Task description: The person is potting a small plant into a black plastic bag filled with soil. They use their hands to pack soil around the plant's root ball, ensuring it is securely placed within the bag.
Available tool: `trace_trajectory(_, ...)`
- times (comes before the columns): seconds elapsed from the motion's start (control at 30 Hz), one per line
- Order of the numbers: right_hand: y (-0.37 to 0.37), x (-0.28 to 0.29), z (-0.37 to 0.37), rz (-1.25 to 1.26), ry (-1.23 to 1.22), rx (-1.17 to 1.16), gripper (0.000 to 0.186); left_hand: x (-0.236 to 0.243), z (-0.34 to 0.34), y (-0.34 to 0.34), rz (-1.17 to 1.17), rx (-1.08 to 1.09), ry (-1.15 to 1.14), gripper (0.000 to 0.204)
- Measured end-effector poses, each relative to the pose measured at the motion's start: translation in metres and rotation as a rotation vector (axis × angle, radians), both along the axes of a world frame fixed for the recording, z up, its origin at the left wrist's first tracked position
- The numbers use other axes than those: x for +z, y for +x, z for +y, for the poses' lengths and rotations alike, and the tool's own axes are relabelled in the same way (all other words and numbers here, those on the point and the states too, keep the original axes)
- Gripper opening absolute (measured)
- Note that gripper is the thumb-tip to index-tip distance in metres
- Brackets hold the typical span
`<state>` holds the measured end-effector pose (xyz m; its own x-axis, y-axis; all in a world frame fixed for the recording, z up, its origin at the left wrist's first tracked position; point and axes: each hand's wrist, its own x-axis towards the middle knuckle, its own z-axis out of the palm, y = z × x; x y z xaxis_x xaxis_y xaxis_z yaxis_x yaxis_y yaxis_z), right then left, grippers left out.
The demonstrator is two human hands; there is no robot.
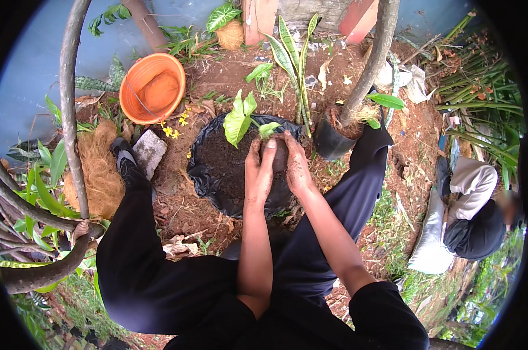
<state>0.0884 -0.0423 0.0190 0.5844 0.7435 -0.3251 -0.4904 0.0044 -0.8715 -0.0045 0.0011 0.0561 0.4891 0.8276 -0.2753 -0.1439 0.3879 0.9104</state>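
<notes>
A black plastic grow bag point(203, 175) filled with dark soil sits on the ground between my knees. A small plant with broad light-green leaves point(240, 119) stands in it at the far side. My left hand point(258, 169) and my right hand point(293, 163) press together around a clump of soil point(278, 154) at the base of the plant, fingers curled on it. Both hands are dirty with earth.
An orange plastic pot point(152, 87) lies tilted at the back left. A grey stone point(149, 150) and coconut fibre point(98, 169) lie to the left. A second black pot point(334, 140) holds a tree stem. Another person point(477, 216) crouches at the right beside a white sack point(430, 245).
</notes>
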Motion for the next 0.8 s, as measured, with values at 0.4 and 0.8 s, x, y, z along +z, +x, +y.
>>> trace_trajectory(0.4,-0.033,0.002,-0.002,-0.331,0.084,0.278,0.068,-0.053,0.021,-0.013,-0.222,0.204,-0.557,0.042)
trace_trajectory(0.8,-0.030,0.029,0.002,-0.920,-0.033,0.017,0.041,-0.041,0.026,-0.038,-0.628,0.111,-0.555,0.024)
